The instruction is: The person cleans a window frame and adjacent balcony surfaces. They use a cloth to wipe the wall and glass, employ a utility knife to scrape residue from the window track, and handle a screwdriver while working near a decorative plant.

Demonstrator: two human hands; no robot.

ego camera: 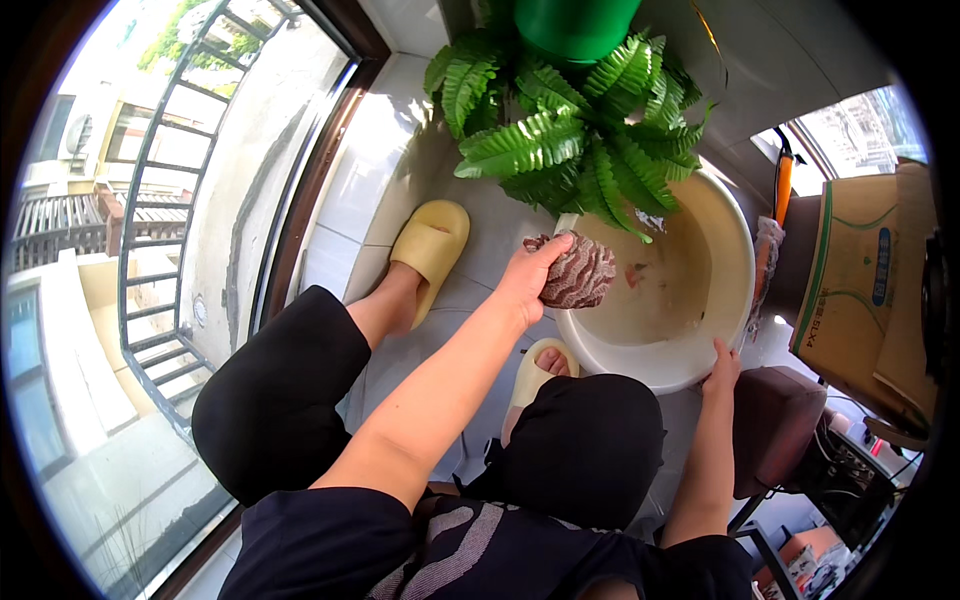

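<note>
My left hand [534, 277] holds a bunched brown-and-white striped cloth [579, 271] at the left rim of a large white tub [600, 362]. Water stands in the tub, and a small orange-red shape [635, 274], perhaps a fish, shows in it. At the tub's near right rim is my right hand [721, 367], its thumb over the edge and its other fingers mostly hidden. Fronds of a green fern-like plant [592, 150] hang over the tub's far side.
A green pot [576, 26] stands above the fronds. To the right are a cardboard box [851, 262], a brown padded seat [778, 431] and an orange-handled tool [784, 187]. A glazed door frame [319, 176] runs along the left, beside my slippered foot [431, 244].
</note>
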